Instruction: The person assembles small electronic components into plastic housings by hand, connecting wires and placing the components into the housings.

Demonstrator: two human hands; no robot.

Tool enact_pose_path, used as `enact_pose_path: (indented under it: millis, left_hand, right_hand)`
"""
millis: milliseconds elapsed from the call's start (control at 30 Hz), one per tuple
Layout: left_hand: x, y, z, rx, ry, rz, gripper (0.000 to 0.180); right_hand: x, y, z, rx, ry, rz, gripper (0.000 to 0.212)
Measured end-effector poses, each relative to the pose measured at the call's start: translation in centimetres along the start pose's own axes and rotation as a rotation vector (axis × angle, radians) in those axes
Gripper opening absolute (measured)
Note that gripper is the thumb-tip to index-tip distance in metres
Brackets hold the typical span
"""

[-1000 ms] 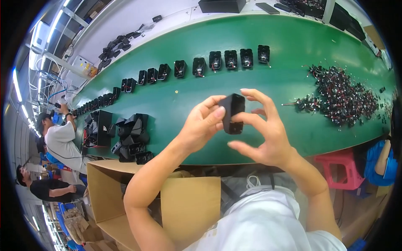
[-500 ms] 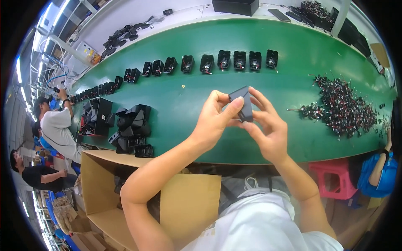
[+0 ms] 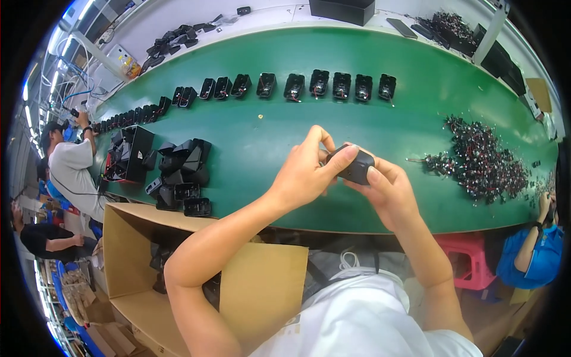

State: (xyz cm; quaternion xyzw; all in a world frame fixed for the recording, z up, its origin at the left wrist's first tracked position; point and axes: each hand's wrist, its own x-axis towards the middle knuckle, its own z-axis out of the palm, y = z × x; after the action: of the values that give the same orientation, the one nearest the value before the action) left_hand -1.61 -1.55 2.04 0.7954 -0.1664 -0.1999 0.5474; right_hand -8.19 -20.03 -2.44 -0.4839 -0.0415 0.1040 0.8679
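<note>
Between both hands, above the green table (image 3: 285, 128), I hold a small black plastic housing (image 3: 358, 169) with rounded corners. My left hand (image 3: 306, 163) pinches its left side, the thumb lying along the top. At its right end, my right hand (image 3: 386, 187) grips it with the thumb on the near face and the fingers behind. The far side of the housing is hidden. Beyond my hands stands a row of open black housings (image 3: 341, 86) with wires and small parts inside. To my left lies a pile of similar black housings (image 3: 189, 168).
A heap of small wired parts (image 3: 476, 157) covers the right of the table. An open cardboard box (image 3: 134, 253) stands against the near left edge, beside a black bin (image 3: 138, 153). A pink stool (image 3: 467, 259) is below right. Co-workers (image 3: 71, 163) are at left and far right.
The black housing has been turned between my hands, from a slanted upright pose to lying flatter with its rounded end toward me. Both hands still hold it.
</note>
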Motion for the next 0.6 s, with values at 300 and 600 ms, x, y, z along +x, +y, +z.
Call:
enact_pose_path:
  millis: [300, 600]
  left_hand:
    - [0.7, -2.5, 0.0, 0.464, 0.197, 0.646, 0.032]
    - [-4.6, -1.9, -11.1, 1.116, 0.292, 0.283, 0.041]
  right_hand:
    - [-0.6, 1.1, 0.2, 0.319, -0.102, 0.092, 0.046]
    - [7.5, -8.7, -10.4, -1.649, 0.238, -0.861, 0.027]
